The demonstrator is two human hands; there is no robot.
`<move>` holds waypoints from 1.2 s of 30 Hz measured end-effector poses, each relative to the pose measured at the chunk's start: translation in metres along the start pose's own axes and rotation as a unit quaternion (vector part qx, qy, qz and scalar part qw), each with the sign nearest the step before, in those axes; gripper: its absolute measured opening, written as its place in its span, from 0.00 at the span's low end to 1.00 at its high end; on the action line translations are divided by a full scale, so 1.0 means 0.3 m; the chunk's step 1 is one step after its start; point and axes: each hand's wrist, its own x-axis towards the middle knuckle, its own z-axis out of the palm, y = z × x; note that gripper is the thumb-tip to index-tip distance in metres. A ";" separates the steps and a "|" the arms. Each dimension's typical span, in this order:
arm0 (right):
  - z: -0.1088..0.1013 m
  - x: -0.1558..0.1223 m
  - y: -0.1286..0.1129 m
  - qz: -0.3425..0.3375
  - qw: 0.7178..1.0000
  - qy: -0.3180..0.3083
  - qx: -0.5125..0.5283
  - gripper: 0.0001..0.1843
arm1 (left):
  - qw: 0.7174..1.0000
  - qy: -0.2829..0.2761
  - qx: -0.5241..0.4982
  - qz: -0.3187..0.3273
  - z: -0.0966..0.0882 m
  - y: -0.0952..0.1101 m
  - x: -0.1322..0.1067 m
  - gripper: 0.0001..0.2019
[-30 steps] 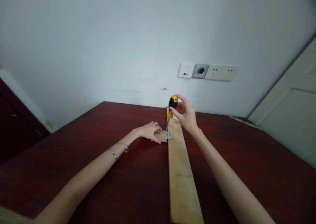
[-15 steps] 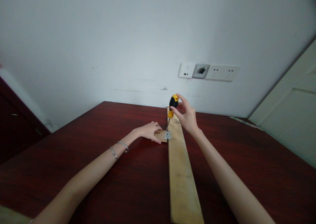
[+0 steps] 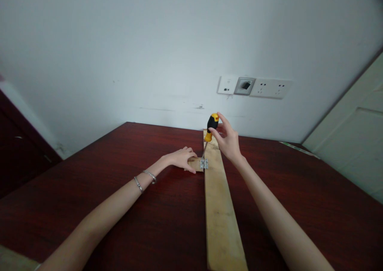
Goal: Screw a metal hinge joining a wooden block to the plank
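My right hand (image 3: pixel 228 140) grips the yellow-and-black handle of a screwdriver (image 3: pixel 212 123) between thumb and fingers. The screwdriver leans slightly, its shaft running down to a small metal hinge (image 3: pixel 204 163). That hinge spans the joint between a long wooden board (image 3: pixel 220 203) and a short wooden block (image 3: pixel 196 164) at the board's left side. Fingers and thumb of my left hand (image 3: pixel 179 158) clasp the short block from its left end. The exact spot where the screwdriver tip meets the hinge is too small to make out.
Board and block lie on a dark red wooden table (image 3: pixel 143 223). Behind its far edge rises a pale wall with a row of sockets (image 3: pixel 254 87). A light door (image 3: pixel 359 131) stands at the right, and a thin printed strip (image 3: pixel 299 149) lies near the right back edge.
The screwdriver handle has tilted very slightly to the right along with my right hand. My left hand stays on the block, and the view has shifted a little.
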 end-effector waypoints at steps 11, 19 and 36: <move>-0.006 0.003 0.000 -0.009 1.000 0.009 0.004 0.33 | 1.000 -0.005 -0.003 -0.004 0.003 -0.009 0.002 0.37; -0.009 0.004 -0.011 -0.014 1.000 0.006 0.000 0.32 | 1.000 -0.006 0.008 -0.002 0.000 -0.005 0.001 0.37; -0.001 -0.004 -0.005 -0.017 1.000 -0.013 -0.001 0.31 | 1.000 0.013 -0.009 0.008 0.011 -0.013 0.005 0.37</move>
